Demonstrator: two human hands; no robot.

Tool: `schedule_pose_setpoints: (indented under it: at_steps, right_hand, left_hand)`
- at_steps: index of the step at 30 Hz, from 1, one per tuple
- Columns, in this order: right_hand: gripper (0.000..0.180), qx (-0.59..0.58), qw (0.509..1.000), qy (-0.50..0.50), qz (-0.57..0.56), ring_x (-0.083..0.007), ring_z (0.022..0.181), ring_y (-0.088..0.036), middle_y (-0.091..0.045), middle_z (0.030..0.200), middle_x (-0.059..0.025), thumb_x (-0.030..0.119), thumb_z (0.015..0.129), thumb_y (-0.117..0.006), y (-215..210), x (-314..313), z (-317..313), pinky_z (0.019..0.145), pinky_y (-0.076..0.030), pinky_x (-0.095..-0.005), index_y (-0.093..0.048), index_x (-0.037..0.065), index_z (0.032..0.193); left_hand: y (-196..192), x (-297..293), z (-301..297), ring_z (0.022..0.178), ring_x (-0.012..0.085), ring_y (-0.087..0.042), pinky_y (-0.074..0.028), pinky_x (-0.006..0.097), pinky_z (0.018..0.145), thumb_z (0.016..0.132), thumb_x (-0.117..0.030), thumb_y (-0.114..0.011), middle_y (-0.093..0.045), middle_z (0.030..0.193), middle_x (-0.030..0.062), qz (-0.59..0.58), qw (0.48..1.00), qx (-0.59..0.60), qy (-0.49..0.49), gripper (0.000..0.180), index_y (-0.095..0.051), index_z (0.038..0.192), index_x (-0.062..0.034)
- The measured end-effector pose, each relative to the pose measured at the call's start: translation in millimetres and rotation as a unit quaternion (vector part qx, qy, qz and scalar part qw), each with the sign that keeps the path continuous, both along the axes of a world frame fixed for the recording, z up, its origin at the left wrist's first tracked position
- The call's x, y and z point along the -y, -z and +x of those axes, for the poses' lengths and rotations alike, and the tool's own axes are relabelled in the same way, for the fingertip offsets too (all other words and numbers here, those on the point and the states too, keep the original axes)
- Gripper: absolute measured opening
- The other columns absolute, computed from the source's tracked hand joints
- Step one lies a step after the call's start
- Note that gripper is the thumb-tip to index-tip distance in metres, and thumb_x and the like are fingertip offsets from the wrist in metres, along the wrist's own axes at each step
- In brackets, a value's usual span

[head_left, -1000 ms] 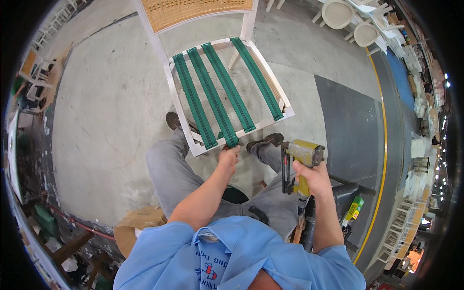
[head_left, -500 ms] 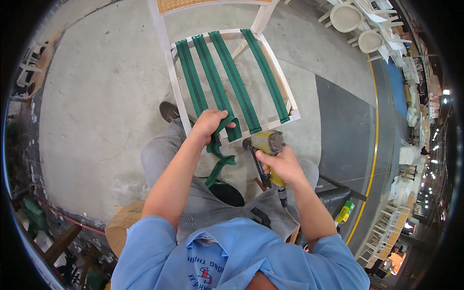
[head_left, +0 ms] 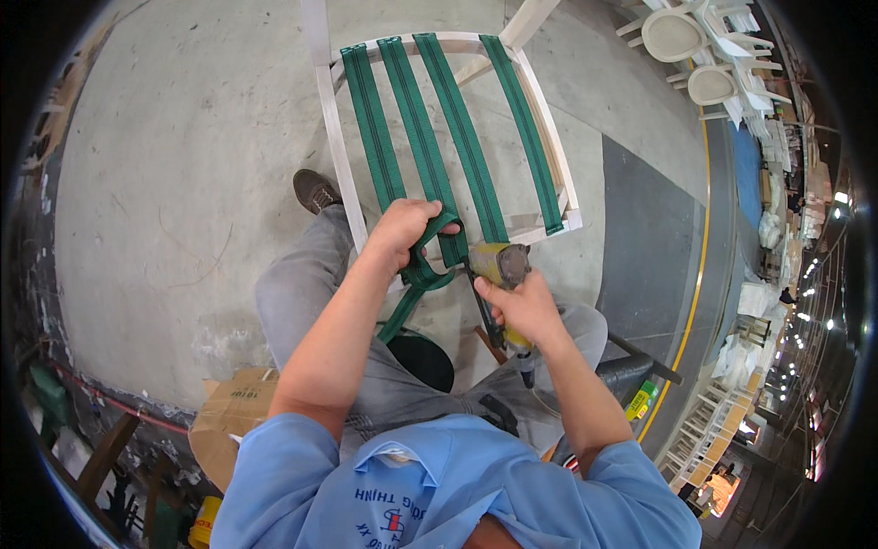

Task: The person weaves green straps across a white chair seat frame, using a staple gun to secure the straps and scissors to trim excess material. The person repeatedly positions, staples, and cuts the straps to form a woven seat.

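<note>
A pale wooden chair frame (head_left: 340,174) stands before me, with several green webbing straps (head_left: 416,128) running front to back across its seat opening. My left hand (head_left: 407,229) is closed on a loose green webbing strap (head_left: 422,274) at the frame's front rail. The strap loops over by my fingers, and its tail hangs down between my legs. My right hand (head_left: 529,311) grips a yellow staple gun (head_left: 497,263) by its handle. The gun's nose is right beside the front end of the second strap from the left; whether it touches is hidden.
A dark round thing (head_left: 419,361) lies between my legs under the strap's tail. A cardboard box (head_left: 229,425) stands at my left, and a black seat (head_left: 626,373) with a green package (head_left: 642,400) at my right. White chairs (head_left: 677,37) are piled at the far right.
The staple gun has come left, up against the strap end by my left hand. The loose strap's tail hangs differently. My view has shifted, so the chair sits higher in it.
</note>
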State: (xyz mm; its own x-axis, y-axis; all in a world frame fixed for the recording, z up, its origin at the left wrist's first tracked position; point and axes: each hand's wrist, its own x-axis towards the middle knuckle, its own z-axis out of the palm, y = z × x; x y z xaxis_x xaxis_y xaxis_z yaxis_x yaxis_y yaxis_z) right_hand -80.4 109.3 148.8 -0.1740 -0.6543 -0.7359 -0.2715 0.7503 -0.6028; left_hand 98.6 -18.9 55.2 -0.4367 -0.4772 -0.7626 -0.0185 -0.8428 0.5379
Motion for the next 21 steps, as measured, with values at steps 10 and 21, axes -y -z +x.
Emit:
schedule_pose_setpoints:
  at_steps: [10,21]
  right_hand:
    - [0.038,0.014,1.000,-0.024,-0.009,-0.0086,0.058,-0.058,-0.067,0.081,-0.0020,0.026,0.091,-0.081,6,-3,13,0.052,-0.049,-0.0264,-0.065,0.002,0.115]
    - [0.033,-0.031,0.979,0.143,-0.145,-0.0124,0.061,-0.061,-0.068,0.085,-0.0038,0.025,0.093,-0.079,-85,-82,-87,0.055,-0.051,-0.0307,-0.069,-0.001,0.111]
  left_hand:
    - [-1,0,2,0.071,0.0165,-0.064,-0.046,0.036,0.055,0.104,-0.024,-0.054,-0.078,0.098,0.0114,0.014,1.000,-0.024,-0.014,0.031,-0.068,0.114,0.0010]
    - [-12,-35,3,0.111,0.0367,-0.069,-0.052,0.042,0.096,0.093,-0.044,-0.069,-0.071,0.118,0.0259,-0.316,0.917,0.200,0.141,0.058,-0.065,0.118,0.0076]
